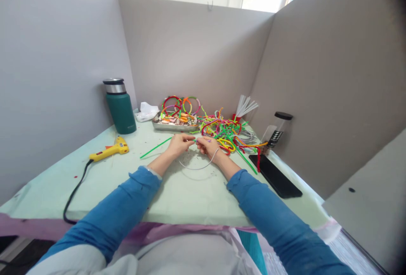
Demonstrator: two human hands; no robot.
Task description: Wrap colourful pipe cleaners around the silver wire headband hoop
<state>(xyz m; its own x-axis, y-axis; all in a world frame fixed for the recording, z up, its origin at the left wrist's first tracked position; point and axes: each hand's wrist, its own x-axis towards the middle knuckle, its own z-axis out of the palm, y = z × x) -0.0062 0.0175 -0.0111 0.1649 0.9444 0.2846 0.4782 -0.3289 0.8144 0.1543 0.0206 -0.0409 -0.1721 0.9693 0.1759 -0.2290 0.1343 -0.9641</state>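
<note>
While the hands [180, 143] [208, 145] pinch a green strip [155, 148], pale wire [194, 169] curves between the wrists [158, 165] [229, 168].

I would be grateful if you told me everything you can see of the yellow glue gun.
The yellow glue gun, apparently plastic, has dark markings at its broader end. It lies on the pale green table cover, nearer the wearer than the dark green flask. From its narrower end, a black cord curves toward the table's near edge. The left hand does not touch it. Whether it is on cannot be told.
</note>
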